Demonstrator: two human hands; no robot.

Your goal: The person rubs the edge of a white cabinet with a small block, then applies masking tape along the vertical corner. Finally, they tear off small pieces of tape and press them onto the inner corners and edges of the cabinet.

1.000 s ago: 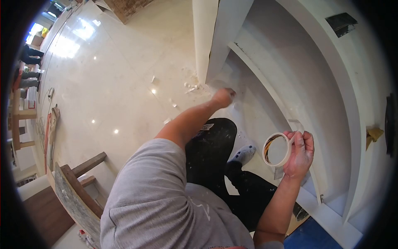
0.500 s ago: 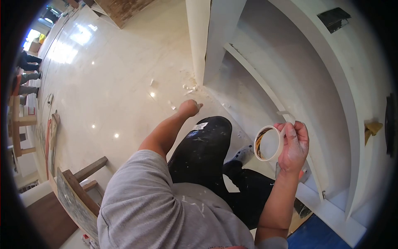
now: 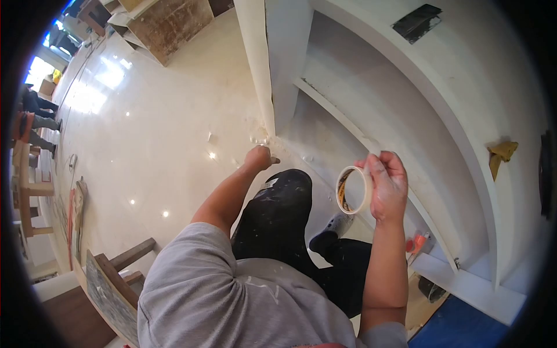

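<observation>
My right hand (image 3: 387, 188) grips a roll of masking tape (image 3: 366, 194), cream-coloured with a printed inner core, held upright beside the white shelving unit (image 3: 333, 98). Its thumb and fingers pinch at the roll's edge near a shelf edge. My left hand (image 3: 257, 158) is stretched forward and closed, above the pale floor near the foot of the unit's upright panel. Whatever its fingers hold, if anything, is too small to make out. My dark, paint-flecked trouser leg (image 3: 275, 209) lies between both arms.
Small scraps (image 3: 259, 139) lie on the glossy floor (image 3: 168, 133) by the panel. A worn wooden box (image 3: 171, 29) stands at the back. Wooden boards (image 3: 113, 284) are at lower left, a blue sheet (image 3: 458, 325) at lower right. People's legs (image 3: 43, 122) show far left.
My view has shifted, so the shelving sits further left. My right hand with the tape has moved left and slightly up in view. My left hand stays closed and appears slightly further left.
</observation>
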